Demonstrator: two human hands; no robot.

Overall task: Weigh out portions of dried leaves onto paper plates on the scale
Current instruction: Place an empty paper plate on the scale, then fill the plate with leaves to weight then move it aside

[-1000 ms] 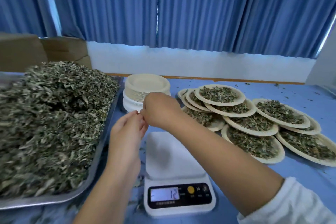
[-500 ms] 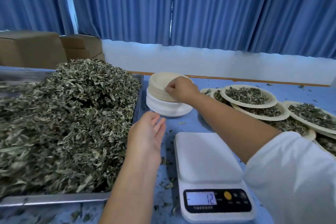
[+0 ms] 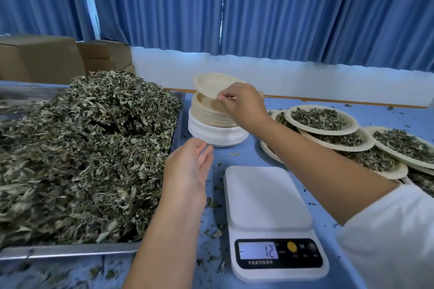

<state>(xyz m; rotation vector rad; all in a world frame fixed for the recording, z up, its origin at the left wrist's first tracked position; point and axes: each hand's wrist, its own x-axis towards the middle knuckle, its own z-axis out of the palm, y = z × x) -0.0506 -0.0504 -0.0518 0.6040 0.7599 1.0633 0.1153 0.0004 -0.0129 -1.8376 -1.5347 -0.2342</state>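
The tray [image 3: 70, 251] of dried leaves [image 3: 82, 148] lies left of the scale [image 3: 265, 197]. Behind the scale stands the plate stack [image 3: 218, 135], with filled plates [image 3: 328, 132] to its right

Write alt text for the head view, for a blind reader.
The right hand pinches the top paper plate, tilted up off the stack behind the bare scale. The left hand hovers open beside a tray heaped with dried leaves; filled plates lie at right.

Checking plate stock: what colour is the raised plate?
Pale tan plate, pinched by the right hand; head view.
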